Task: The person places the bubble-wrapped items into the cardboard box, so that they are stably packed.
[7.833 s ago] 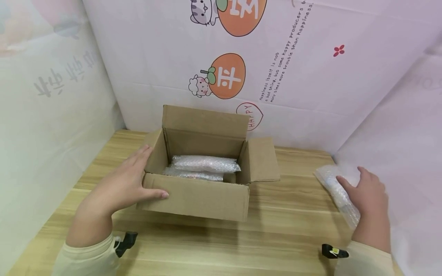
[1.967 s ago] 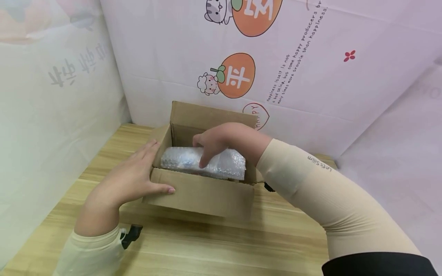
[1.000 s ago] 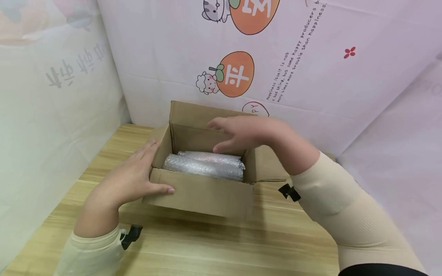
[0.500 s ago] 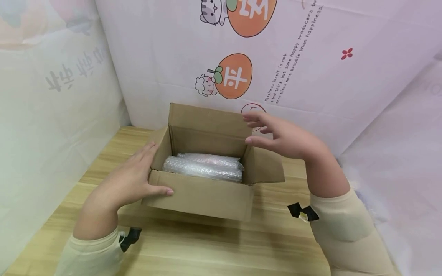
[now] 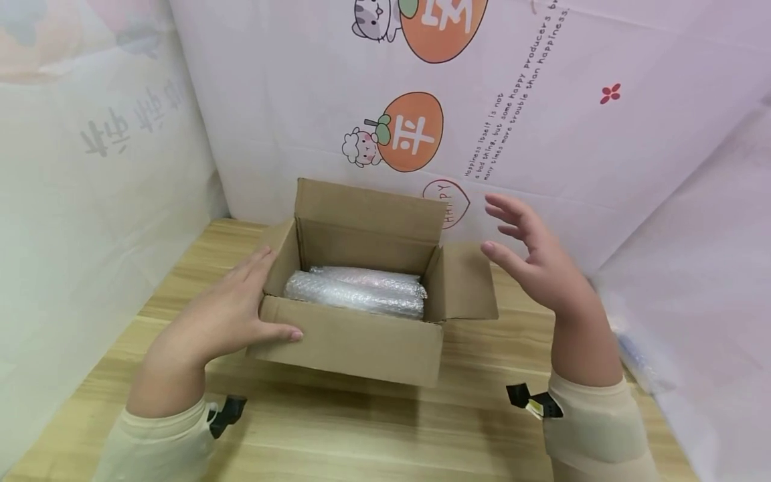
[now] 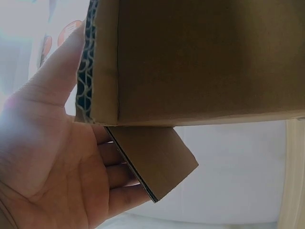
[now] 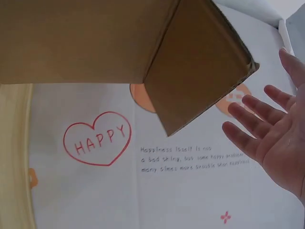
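An uncovered cardboard box (image 5: 352, 340) stands on the table with its flaps folded outward. Inside lie bubble-wrapped packages (image 5: 355, 294), side by side; what they wrap cannot be made out. My left hand (image 5: 219, 311) rests at the box's near left corner. Its thumb lies across the front flap and its straight fingers against the left flap (image 6: 150, 160). To the right of the box, my right hand (image 5: 539, 264) hangs in the air, fingers spread and holding nothing. The right wrist view shows its palm beside, and apparently apart from, the right flap (image 7: 200, 71).
Another bubble-wrapped package (image 5: 643, 361) lies at the table's right edge, against the white printed sheet (image 5: 530, 134), partly hidden by the right forearm. Sheets also rise behind and to the left. Wood-patterned table surface (image 5: 373, 435) shows in front of the box.
My right hand reached a bubble-wrapped package at the right, laid it in the box, released it and drew back rightward out of the box. The left hand has stayed at its corner.
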Action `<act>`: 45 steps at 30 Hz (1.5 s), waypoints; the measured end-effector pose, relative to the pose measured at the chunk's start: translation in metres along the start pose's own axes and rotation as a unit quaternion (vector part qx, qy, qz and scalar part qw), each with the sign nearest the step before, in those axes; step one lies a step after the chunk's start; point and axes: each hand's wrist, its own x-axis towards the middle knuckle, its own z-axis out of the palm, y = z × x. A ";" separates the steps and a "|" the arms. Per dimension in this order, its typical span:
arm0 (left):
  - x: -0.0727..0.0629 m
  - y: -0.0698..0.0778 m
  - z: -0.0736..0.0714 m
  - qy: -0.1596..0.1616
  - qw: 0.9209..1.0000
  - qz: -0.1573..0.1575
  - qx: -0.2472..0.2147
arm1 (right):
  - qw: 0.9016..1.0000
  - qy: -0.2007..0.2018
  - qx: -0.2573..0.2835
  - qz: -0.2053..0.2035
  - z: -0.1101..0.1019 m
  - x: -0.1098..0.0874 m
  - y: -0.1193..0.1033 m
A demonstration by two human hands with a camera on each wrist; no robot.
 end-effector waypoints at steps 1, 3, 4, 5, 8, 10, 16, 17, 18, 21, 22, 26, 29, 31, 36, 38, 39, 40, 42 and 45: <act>0.000 0.000 0.000 0.000 1.000 0.001 0.001 | 1.000 0.017 0.001 -0.012 0.001 -0.003 0.004; 0.001 0.001 0.000 0.000 1.000 0.003 0.002 | 0.999 0.042 0.004 -0.030 0.002 -0.009 0.013; 0.001 0.001 -0.001 0.000 1.000 0.004 0.002 | 0.998 0.053 0.008 -0.039 0.003 -0.013 0.016; 0.001 0.001 -0.001 0.000 1.000 0.005 0.002 | 0.997 0.061 0.015 -0.048 0.003 -0.015 0.020; 0.001 0.001 0.000 0.001 1.000 0.006 -0.001 | 0.994 0.080 0.030 -0.062 0.005 -0.025 0.029; 0.001 0.001 0.001 0.000 1.000 0.005 -0.002 | 0.992 0.095 0.036 -0.073 0.006 -0.032 0.035; 0.001 0.001 0.003 -0.002 1.000 0.007 -0.001 | 0.988 0.137 0.041 -0.066 0.006 -0.051 0.051; 0.001 0.001 0.004 -0.002 1.000 0.007 -0.002 | 0.987 0.143 0.041 -0.060 0.006 -0.054 0.053; 0.001 0.001 0.004 -0.003 1.000 0.007 -0.002 | 0.987 0.147 0.036 -0.057 0.004 -0.057 0.056; 0.002 0.001 0.004 -0.003 1.000 0.008 -0.002 | 0.986 0.163 0.015 -0.023 0.001 -0.068 0.064; 0.002 0.001 0.004 -0.003 1.000 0.009 -0.002 | 0.986 0.168 0.007 -0.010 -0.001 -0.072 0.067; 0.002 0.002 0.005 -0.004 1.000 0.010 0.001 | 0.978 0.197 -0.027 0.057 -0.006 -0.088 0.081; 0.002 0.001 0.006 -0.007 1.000 0.009 0.000 | 0.972 0.212 -0.047 0.093 -0.012 -0.096 0.092; 0.001 0.000 0.006 -0.007 1.000 0.006 -0.004 | 0.968 0.213 -0.057 0.117 -0.018 -0.099 0.099; 0.000 -0.002 0.004 -0.008 1.000 0.001 -0.008 | 0.957 0.206 -0.076 0.192 -0.034 -0.112 0.113; 0.000 -0.002 0.004 -0.008 1.000 0.002 -0.006 | 0.948 0.206 -0.087 0.225 -0.042 -0.121 0.123; 0.000 -0.002 0.004 -0.008 1.000 0.003 -0.005 | 0.944 0.208 -0.093 0.240 -0.046 -0.126 0.130; 0.000 -0.002 0.004 -0.007 1.000 0.004 -0.003 | 0.938 0.209 -0.104 0.256 -0.050 -0.132 0.136; 0.001 -0.003 0.004 -0.003 1.000 0.005 -0.003 | 0.926 0.211 -0.127 0.285 -0.057 -0.143 0.150; 0.002 -0.004 0.004 0.002 1.000 0.002 -0.003 | 0.908 0.208 -0.159 0.326 -0.064 -0.156 0.170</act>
